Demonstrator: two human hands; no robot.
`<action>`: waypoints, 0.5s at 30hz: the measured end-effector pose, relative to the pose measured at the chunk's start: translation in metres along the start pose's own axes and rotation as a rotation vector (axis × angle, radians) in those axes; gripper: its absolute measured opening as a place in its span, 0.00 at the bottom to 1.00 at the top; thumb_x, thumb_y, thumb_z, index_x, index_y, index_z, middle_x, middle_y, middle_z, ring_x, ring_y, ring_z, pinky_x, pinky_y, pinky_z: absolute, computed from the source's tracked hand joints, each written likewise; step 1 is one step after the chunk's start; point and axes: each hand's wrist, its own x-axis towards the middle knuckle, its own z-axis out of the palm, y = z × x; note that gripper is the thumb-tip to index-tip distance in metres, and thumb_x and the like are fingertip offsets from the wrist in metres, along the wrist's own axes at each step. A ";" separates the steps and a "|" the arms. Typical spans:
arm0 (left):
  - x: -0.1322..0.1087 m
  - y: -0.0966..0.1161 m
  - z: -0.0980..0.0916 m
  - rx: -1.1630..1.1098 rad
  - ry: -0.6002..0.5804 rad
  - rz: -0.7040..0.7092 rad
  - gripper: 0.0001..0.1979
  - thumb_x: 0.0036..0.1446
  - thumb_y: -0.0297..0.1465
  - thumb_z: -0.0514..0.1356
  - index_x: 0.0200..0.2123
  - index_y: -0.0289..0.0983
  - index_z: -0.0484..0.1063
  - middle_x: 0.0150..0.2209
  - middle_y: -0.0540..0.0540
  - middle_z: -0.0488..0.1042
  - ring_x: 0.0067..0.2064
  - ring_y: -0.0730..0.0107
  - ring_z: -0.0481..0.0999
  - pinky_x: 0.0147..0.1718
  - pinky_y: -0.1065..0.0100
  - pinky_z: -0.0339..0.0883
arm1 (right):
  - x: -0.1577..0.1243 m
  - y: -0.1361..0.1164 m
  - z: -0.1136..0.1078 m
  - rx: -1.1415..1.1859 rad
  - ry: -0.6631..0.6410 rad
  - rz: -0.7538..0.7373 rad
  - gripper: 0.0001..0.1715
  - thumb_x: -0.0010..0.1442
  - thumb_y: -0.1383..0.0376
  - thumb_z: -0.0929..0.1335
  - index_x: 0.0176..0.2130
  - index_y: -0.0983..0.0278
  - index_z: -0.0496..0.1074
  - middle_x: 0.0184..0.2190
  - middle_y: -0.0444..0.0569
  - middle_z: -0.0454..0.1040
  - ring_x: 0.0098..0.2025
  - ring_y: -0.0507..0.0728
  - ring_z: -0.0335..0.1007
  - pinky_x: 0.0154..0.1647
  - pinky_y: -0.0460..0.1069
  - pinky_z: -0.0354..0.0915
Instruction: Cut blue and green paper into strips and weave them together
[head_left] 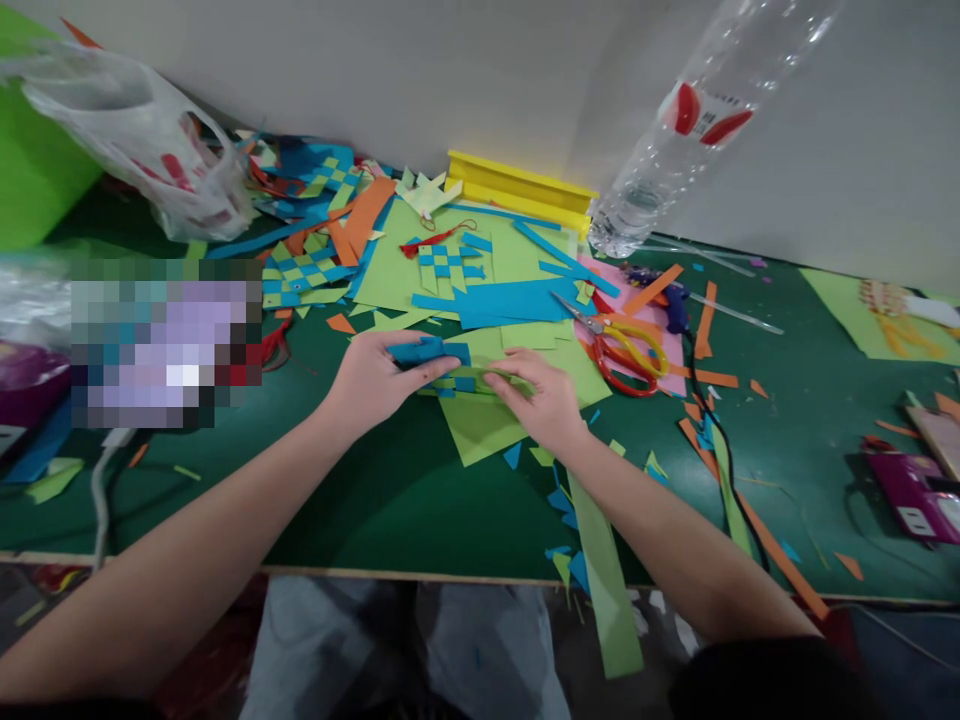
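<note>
Near the middle of the green table, my left hand (pixel 382 385) is closed on a small weave of blue and light green paper strips (pixel 454 383), its thumb lying across the front. My right hand (pixel 541 395) pinches the green strip ends at the weave's right side between thumb and fingers. Blue paper (pixel 420 351) curls up beside my left fingers. Under and behind both hands lie light green sheets (pixel 480 430). Just beyond them is a flat woven blue and green fish shape (pixel 446 265) with a red tassel.
Scissors (pixel 634 350) with yellow and red handles lie right of my right hand, by a glue gun (pixel 675 308) and its black cord. Behind stand a plastic bottle (pixel 652 170) and yellow holder (pixel 517 190). A plastic bag (pixel 172 170) is back left; paper scraps lie around.
</note>
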 end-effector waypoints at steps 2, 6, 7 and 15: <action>0.000 -0.001 -0.001 0.015 0.000 -0.008 0.17 0.47 0.48 0.69 0.29 0.39 0.80 0.24 0.48 0.77 0.24 0.67 0.73 0.21 0.68 0.65 | 0.001 0.001 0.000 -0.018 0.007 -0.006 0.10 0.64 0.57 0.67 0.38 0.55 0.79 0.34 0.43 0.82 0.38 0.56 0.77 0.56 0.61 0.69; 0.000 -0.002 -0.001 -0.001 -0.001 -0.031 0.17 0.47 0.48 0.69 0.31 0.40 0.82 0.24 0.48 0.78 0.24 0.67 0.74 0.21 0.68 0.66 | 0.002 0.002 -0.001 -0.038 0.009 -0.057 0.10 0.64 0.58 0.68 0.38 0.56 0.79 0.32 0.41 0.82 0.30 0.54 0.76 0.57 0.61 0.68; 0.000 -0.002 -0.001 -0.011 0.003 -0.032 0.17 0.46 0.47 0.69 0.31 0.40 0.82 0.25 0.48 0.79 0.24 0.67 0.74 0.22 0.68 0.66 | 0.002 0.003 -0.001 -0.038 0.014 -0.081 0.09 0.64 0.59 0.68 0.38 0.56 0.79 0.32 0.41 0.82 0.29 0.53 0.76 0.57 0.61 0.68; 0.001 -0.004 -0.003 -0.032 0.050 -0.025 0.14 0.47 0.44 0.69 0.32 0.40 0.82 0.28 0.48 0.81 0.28 0.65 0.77 0.26 0.68 0.71 | 0.001 0.000 -0.001 -0.029 0.010 -0.038 0.09 0.61 0.57 0.70 0.40 0.54 0.79 0.35 0.42 0.82 0.33 0.55 0.78 0.58 0.63 0.67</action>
